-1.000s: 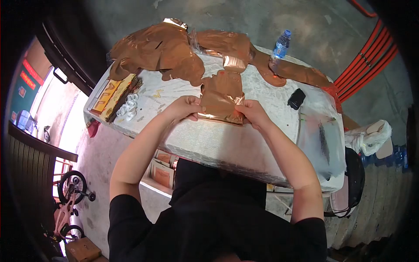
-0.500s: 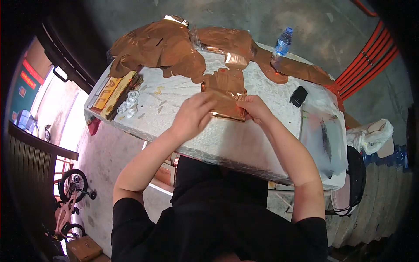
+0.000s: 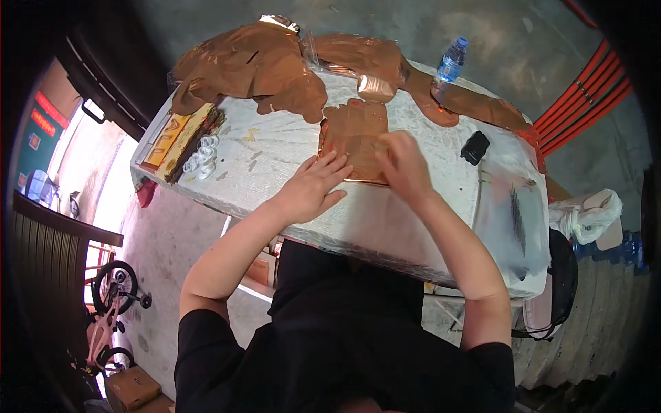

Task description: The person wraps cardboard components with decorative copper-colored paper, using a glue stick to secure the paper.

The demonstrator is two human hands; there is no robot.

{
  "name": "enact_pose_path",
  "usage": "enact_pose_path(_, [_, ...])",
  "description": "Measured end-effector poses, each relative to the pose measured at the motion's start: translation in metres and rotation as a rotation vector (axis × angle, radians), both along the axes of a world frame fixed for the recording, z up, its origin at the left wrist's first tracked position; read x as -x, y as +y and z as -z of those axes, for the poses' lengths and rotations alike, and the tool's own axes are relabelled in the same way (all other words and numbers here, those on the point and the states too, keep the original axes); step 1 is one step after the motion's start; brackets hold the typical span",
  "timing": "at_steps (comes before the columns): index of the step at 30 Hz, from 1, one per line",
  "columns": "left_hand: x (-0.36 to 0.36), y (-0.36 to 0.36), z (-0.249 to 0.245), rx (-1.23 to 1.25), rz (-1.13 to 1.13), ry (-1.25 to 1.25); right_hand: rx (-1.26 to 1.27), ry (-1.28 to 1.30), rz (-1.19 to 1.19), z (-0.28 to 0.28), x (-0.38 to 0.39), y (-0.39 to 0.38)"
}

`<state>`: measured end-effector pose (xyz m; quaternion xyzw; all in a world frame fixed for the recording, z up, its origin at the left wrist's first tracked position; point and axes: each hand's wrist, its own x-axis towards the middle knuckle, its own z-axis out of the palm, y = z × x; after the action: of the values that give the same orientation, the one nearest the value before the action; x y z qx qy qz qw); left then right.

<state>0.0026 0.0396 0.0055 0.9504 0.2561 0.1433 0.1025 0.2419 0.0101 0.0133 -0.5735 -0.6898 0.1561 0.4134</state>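
Note:
A stack of copper-coloured foil sheets lies flat near the table's front edge. My left hand rests on its lower left corner, palm down, fingers stretched out and slightly apart. At the right side of the stack, my right hand bends over the edge with curled fingers; they are smeared by motion, and I cannot tell whether they pinch a sheet. Just beyond the stack sits a small shiny copper-coloured packet.
Larger copper-coloured sheets spread along the table's far side, with a water bottle at the right. White rings lie beside a yellow bundle on the left. A black object and clear plastic bags lie on the right.
My left hand has come down flat onto the foil stack with its fingers spread. My right hand has moved up along the right edge, and the stack's raised front now lies flatter.

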Motion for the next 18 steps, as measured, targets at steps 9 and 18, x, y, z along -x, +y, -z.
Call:
enact_pose_path(9, [0.027,0.023,-0.001,0.202,-0.245,-0.488,0.021,-0.553,-0.118,0.034,0.013,-0.005])
enact_pose_path(18, [0.031,0.042,0.002,0.062,0.013,-0.319,0.072,-0.533,-0.144,0.025,0.016,-0.006])
